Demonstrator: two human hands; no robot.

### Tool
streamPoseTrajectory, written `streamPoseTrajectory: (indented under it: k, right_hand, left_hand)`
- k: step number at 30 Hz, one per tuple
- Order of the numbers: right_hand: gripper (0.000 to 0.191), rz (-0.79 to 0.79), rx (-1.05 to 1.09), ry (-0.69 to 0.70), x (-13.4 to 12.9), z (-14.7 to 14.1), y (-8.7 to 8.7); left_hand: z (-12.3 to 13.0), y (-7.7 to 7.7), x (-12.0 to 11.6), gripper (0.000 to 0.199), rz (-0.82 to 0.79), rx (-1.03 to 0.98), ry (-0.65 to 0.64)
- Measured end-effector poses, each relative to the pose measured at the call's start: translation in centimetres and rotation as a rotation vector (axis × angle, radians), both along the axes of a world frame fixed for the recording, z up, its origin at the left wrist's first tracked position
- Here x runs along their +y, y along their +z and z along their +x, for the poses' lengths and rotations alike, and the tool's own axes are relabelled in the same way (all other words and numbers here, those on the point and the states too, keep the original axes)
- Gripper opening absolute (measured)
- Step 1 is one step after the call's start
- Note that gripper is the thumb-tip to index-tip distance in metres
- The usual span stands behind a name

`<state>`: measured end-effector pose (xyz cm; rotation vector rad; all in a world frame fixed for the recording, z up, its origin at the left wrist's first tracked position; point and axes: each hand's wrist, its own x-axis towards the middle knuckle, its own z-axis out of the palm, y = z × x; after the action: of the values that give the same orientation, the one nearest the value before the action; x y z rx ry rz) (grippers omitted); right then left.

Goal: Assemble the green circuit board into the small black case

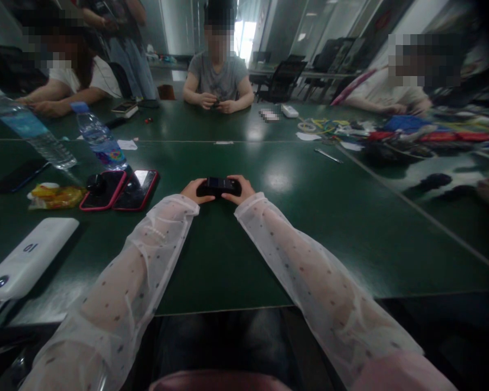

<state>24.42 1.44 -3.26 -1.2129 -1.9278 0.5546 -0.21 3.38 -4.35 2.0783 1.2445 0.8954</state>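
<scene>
A small black handheld device [219, 186] with a little dark screen is held level between my two hands, just over the green table [224, 255]. My left hand [196, 191] grips its left end, thumb along the near side. On its right end my right hand [240, 190] is closed in the same way. What kind of device it is, I cannot make out. Sheer dotted sleeves cover both my forearms. To the left of my hands lie two phones with red-edged cases, one [136, 190] beside the other [104, 191], which has a black round object on it.
At left are a white power bank [32, 255] with a cable, a yellow wrapper [57, 195], a dark phone [18, 176] and two water bottles [100, 136] [36, 133]. Cables and tools [391, 133] clutter the right. Several people sit or stand around the table.
</scene>
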Motion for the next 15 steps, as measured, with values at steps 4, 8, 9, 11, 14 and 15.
streamPoseTrajectory:
  k: [4,8,9,11,14,15]
  right_hand:
    - [0.058,-0.037,0.094,0.023,0.0,-0.1,0.4]
    - [0.069,-0.078,0.299,0.002,0.0,-0.1,1.4]
    - [0.074,-0.087,0.347,-0.011,0.1,0.0,1.7]
    - [0.081,-0.108,0.428,-0.044,0.5,0.6,2.1]
    - [0.08,-0.102,0.457,-0.127,1.4,2.2,2.2]
    - [0.077,-0.062,0.438,-0.182,1.7,2.9,2.0]
  left_hand:
    - [-0.2,-0.3,0.3,0.083,-0.005,-0.067,-0.047]
    - [-0.2,-0.3,0.2,0.079,-0.044,-0.159,-0.079]
    - [-0.2,-0.3,0.2,0.079,-0.048,-0.17,-0.086]
    - [-0.1,0.0,-0.1,0.078,-0.045,-0.167,-0.095]
    - [-0.1,0.6,-0.5,0.079,-0.052,-0.12,-0.096]
    - [0.0,0.8,-0.6,0.08,-0.061,-0.108,-0.086]
